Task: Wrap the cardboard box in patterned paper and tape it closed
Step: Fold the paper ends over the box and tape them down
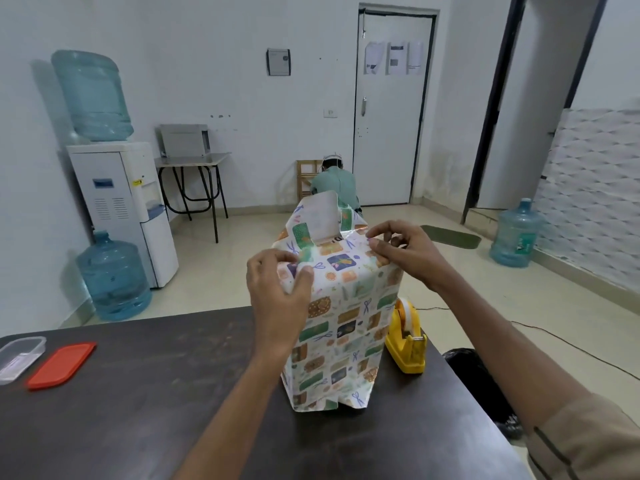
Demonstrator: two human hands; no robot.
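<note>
Two hands crown the parcel: the left hand (pixel 277 292) has its grip clamped on the near-left corner of the patterned paper (pixel 343 327), which stands tall on the desk (pixel 156 393) over the cardboard box (hidden inside), one flap (pixel 320 216) poking up; the right hand (pixel 405 251) pinches the right fold. I'd crease both corners flat before reaching for the tape dispenser (pixel 408 337)

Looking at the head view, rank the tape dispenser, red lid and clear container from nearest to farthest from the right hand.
1. Tape dispenser, beneath the right hand.
2. Red lid, table's left side.
3. Clear container, at the far left edge.
</note>
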